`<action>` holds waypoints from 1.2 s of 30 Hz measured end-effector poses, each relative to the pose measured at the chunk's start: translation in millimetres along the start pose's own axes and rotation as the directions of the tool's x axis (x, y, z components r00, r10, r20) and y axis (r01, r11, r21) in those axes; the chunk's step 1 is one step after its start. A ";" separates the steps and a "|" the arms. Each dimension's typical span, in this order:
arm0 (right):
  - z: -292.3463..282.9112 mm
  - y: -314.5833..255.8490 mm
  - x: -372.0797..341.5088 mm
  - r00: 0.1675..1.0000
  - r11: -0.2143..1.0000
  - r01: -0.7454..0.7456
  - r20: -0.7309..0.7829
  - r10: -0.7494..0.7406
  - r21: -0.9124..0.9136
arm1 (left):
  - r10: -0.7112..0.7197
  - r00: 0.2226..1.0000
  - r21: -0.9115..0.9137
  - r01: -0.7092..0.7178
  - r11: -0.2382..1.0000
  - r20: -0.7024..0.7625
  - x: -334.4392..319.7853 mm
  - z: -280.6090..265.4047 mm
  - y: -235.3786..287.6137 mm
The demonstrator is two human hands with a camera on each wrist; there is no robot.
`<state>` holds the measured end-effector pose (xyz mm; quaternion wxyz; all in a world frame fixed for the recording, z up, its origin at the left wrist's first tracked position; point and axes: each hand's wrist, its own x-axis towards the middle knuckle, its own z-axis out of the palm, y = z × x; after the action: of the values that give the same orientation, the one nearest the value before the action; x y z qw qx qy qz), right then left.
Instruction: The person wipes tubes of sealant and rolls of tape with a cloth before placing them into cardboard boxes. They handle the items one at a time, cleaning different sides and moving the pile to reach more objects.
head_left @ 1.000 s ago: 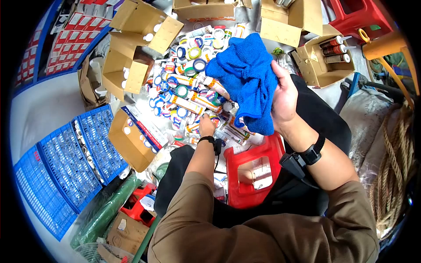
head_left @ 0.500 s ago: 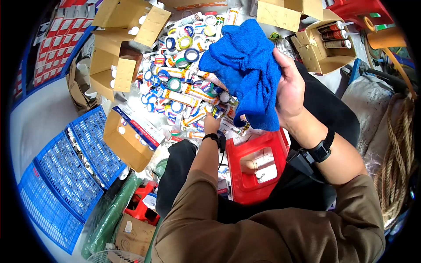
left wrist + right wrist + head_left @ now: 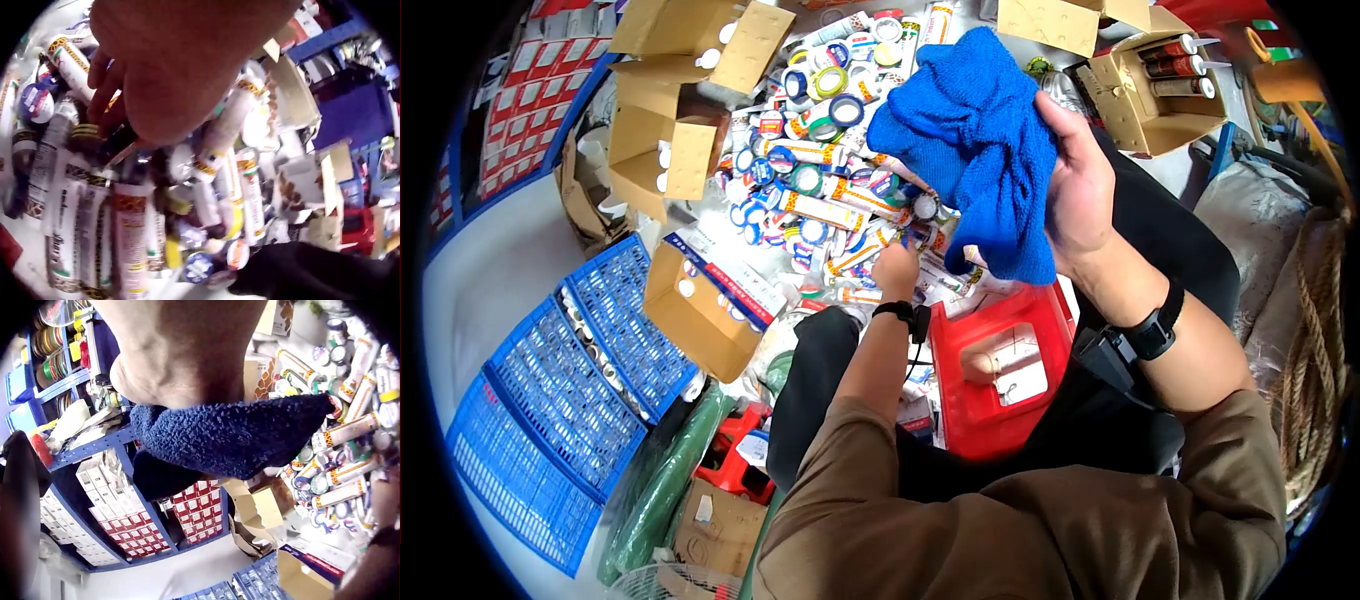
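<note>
A rumpled blue cloth (image 3: 980, 150) hangs from my right hand (image 3: 1082, 195), its thumb lying along the cloth's edge; the right wrist view shows the cloth (image 3: 231, 440) below the palm. My left hand (image 3: 897, 268) reaches down into the near side of a heap of tape rolls and printed tubes. In the left wrist view the left hand (image 3: 162, 69) has its fingers bent down among the tubes (image 3: 130, 237); whether they grip one is hidden. A dark-rimmed tape roll (image 3: 846, 110) and a white tube (image 3: 825, 211) lie in the heap.
Opened cardboard boxes (image 3: 642, 150) stand left of the heap, and one with cartridges (image 3: 1180, 88) is at upper right. A red stool (image 3: 1000, 375) is between the knees. Blue baskets (image 3: 550, 400) lie at left, coiled rope (image 3: 1312, 370) at right.
The left hand has moved slightly right and up along the near side of the heap. The right hand still holds the cloth, a little further right in view.
</note>
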<state>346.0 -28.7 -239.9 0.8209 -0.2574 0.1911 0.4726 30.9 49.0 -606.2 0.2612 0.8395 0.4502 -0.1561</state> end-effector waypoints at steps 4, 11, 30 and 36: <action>-9.5 1.6 -4.7 0.996 0.975 0.049 0.082 -0.032 -0.216 | 0.253 0.965 -0.421 -0.257 0.870 -0.067 -13.3 -137.4 94.9; -5.7 21.0 -31.3 0.525 -0.395 0.781 0.851 -0.006 -0.484 | 0.194 0.958 -0.903 -0.268 0.335 -0.212 -99.0 -326.9 241.2; 21.0 25.0 -71.6 0.893 0.955 -0.004 0.428 0.137 -0.298 | 0.384 0.721 -0.243 -0.601 0.761 -0.577 -124.2 -361.9 279.3; 7.4 30.5 -44.1 0.916 0.988 -0.152 0.370 0.154 -0.037 | 0.620 0.707 -0.279 -0.706 0.651 -0.341 -133.4 -353.4 291.8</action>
<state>298.7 -41.3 -216.8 0.8018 -0.1505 0.0500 0.5761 211.9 29.9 -165.0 0.4110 0.8878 0.1568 0.1352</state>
